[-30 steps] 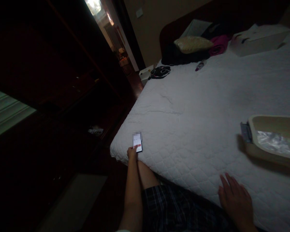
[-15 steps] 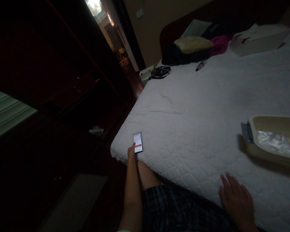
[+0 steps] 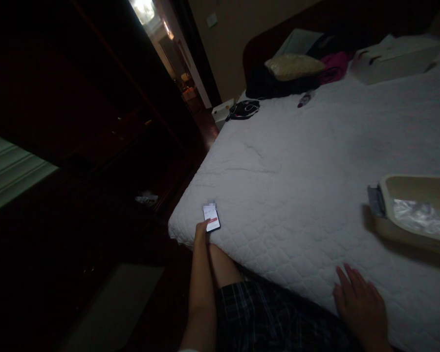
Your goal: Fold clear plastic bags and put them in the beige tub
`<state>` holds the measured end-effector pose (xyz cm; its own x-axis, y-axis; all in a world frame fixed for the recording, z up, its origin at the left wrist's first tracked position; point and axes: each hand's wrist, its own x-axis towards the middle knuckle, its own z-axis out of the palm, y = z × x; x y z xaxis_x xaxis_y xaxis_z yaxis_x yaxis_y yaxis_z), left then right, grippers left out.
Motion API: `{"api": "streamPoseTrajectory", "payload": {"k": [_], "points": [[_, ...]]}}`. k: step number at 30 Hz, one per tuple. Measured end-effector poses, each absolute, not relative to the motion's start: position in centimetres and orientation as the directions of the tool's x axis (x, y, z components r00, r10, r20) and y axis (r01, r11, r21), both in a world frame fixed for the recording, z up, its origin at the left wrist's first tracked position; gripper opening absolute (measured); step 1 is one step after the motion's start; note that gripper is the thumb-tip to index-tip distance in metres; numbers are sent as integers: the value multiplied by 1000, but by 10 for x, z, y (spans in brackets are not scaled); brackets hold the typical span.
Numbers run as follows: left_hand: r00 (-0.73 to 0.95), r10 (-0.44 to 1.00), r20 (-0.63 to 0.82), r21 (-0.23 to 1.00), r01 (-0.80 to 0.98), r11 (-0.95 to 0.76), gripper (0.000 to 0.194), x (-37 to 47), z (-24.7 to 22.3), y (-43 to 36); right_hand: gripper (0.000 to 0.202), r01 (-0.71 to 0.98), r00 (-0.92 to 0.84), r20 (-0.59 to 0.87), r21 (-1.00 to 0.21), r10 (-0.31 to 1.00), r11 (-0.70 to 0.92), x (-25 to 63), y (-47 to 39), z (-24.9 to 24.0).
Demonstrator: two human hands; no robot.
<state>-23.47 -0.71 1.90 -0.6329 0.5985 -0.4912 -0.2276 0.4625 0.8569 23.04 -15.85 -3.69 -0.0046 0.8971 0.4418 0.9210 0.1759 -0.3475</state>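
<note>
A lit smartphone [image 3: 212,223] with a white screen and a red button is gripped in my left hand [image 3: 201,228], over the near left corner of the bed. My thumb lies across its screen; the other fingers are hidden behind it. My right hand [image 3: 362,302] rests palm down on the white quilted mattress cover [image 3: 278,210], fingers stretched out and holding nothing. Beyond that hand stands a beige plastic bin [image 3: 388,215] with a grey latch and clear plastic film [image 3: 418,215] inside.
Toward the headboard lie a gold pillow [image 3: 293,67], a rolled magenta cloth [image 3: 332,68], a small bottle [image 3: 305,100] and a white box [image 3: 392,66]. A black item with cables [image 3: 245,110] sits at the bed's far left edge. Dark cabinetry [image 3: 58,98] fills the left side.
My left thumb has moved rightward over the phone's screen, onto the red button area. The phone has tilted and shifted slightly right. My right hand stays on the bed.
</note>
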Motion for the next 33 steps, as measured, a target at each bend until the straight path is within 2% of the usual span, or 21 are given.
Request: {"api": "streamPoseTrajectory", "payload": {"k": [3,7,12,18,25,30,33], "points": [[-609,595,-525,844,-279,458,13,-233,24,-8,58,916,20,436,-368,900,158,231,-159,-39],[-540,631,-557,830,-356,429,21,-229,27,-7,60,930,-23,439,-321,898,181,232,-158,-40],[-451,718,-530,833,-438,339,21,-224,24,-3,60,922,-1,441,-346,898,171,232,-158,-41],[-436,781,-448,852,-472,226,27,-222,9,-9,67,956,-78,474,-213,877,200,239,-157,-47],[-448,783,-432,852,-488,190,30,-224,2,-10,62,937,-5,437,-313,900,157,233,-158,-42],[-463,761,-455,848,-488,209,29,-223,1,-6,66,959,-127,497,-160,859,235,240,-155,-49],[-478,747,-462,849,-482,217,30,-223,2,-6,63,948,-54,475,-251,878,194,237,-156,-46]]}}
